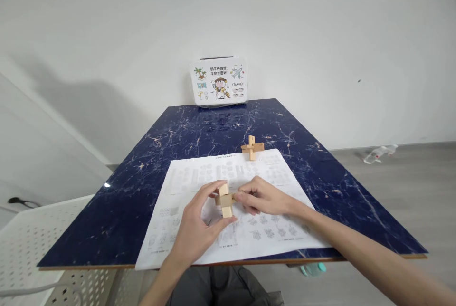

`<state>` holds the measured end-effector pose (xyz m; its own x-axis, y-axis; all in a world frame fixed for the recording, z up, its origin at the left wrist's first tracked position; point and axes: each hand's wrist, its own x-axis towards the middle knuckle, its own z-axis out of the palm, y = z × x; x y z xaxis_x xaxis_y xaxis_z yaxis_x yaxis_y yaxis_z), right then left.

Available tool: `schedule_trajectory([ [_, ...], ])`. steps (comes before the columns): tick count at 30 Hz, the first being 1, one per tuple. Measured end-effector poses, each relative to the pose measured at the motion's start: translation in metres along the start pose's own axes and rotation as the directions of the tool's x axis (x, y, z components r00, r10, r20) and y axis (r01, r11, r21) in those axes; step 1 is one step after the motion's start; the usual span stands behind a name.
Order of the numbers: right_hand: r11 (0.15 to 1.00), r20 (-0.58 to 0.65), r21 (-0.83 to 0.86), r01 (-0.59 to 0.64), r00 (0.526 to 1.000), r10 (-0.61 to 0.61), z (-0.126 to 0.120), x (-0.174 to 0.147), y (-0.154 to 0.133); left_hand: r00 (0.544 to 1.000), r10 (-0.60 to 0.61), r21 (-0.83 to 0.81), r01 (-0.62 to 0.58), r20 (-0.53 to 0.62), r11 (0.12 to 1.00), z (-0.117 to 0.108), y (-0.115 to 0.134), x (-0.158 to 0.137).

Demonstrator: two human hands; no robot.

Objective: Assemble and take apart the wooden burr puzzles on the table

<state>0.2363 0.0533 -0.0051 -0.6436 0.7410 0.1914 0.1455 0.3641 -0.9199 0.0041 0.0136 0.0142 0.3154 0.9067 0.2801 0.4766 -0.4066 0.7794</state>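
Between my hands, just over a printed paper sheet (199, 249), is a light wooden interlocking puzzle (225, 200) made of crossed blocks. My left hand (199, 220) grips it from the left, fingers at its top and thumb at its bottom. On the other side, my right hand (260, 196) pinches a short piece that sticks out of the puzzle's right side. Farther back, at the sheet's top edge, a second wooden cross-shaped puzzle (251, 148) stands on its own, touched by neither hand. Line diagrams and small text cover the sheet.
A white printed case (220, 82) leans against the wall at the back of the dark blue marbled table (142, 201). White perforated shelving (21, 249) stands at the left. A plastic bottle (379, 154) lies on the floor at the right, another bottle (313, 269) below the front edge.
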Motion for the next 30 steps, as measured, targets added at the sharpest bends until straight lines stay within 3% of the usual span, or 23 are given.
schedule_trajectory([
  [8,0.976,-0.04,0.212,-0.039,0.998,0.049,-0.006,0.002,-0.002,0.994,-0.015,-0.011,0.014,-0.11,1.0,-0.001,-0.007,0.0],
  [14,0.964,-0.057,0.246,-0.105,0.991,0.123,-0.007,0.004,0.003,0.992,-0.026,-0.033,0.022,-0.123,0.999,-0.002,-0.008,0.001],
  [17,0.962,-0.094,0.243,-0.122,0.985,0.148,-0.008,0.004,0.004,0.981,-0.056,-0.03,0.051,-0.185,0.998,-0.004,-0.011,0.001],
  [21,0.962,-0.102,0.233,-0.142,0.98,0.169,-0.008,0.005,0.003,0.956,-0.11,0.128,0.149,-0.273,0.98,-0.016,-0.021,0.004],
  [23,0.962,-0.093,0.228,-0.149,0.98,0.173,-0.008,0.005,0.003,0.954,-0.075,0.26,0.155,-0.292,0.953,-0.027,-0.033,0.006],
  [27,0.963,-0.104,0.21,-0.171,0.975,0.196,-0.007,0.006,0.003,0.975,-0.027,0.496,0.135,-0.22,0.858,-0.056,-0.065,0.009],
  [30,0.962,-0.107,0.211,-0.171,0.975,0.197,-0.007,0.006,0.003,0.975,-0.011,0.563,0.139,-0.223,0.814,-0.073,-0.084,0.009],
])
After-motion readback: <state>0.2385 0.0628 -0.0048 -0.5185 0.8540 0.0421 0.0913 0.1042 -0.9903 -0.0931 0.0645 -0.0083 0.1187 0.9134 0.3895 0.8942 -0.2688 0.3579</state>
